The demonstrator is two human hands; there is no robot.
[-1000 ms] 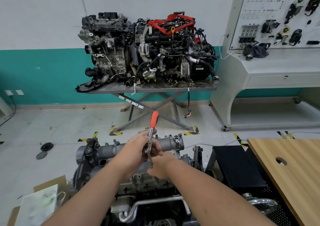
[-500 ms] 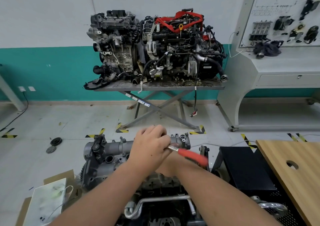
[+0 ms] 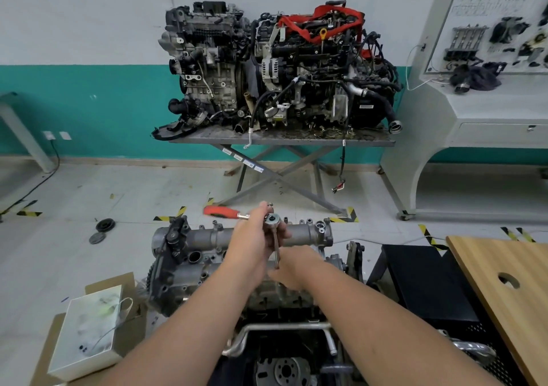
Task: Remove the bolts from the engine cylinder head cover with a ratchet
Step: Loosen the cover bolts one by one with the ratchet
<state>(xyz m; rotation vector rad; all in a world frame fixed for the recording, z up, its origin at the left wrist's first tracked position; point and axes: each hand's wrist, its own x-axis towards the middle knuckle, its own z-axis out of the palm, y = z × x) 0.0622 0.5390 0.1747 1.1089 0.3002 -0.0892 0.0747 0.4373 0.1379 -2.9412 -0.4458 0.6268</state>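
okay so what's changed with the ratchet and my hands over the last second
The ratchet swung round: its orange handle pointed up and away a second ago, then right, and now points left. The left hand kept its grip near the ratchet head throughout. The right hand stayed low at the extension bar, and the cylinder head cover has not moved.

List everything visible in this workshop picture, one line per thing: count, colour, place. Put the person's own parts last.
engine: one, grey, near centre on a stand
ratchet: one, red handle pointing left, steel head with extension down to the engine
display engines: two, grey and black, on the far metal table
training panel: one, white, top right
wooden board: one, tan, right
white box: one, lower left on cardboard
black discs: two, floor left
left hand: one, grips ratchet near its head
right hand: one, at the extension's lower end
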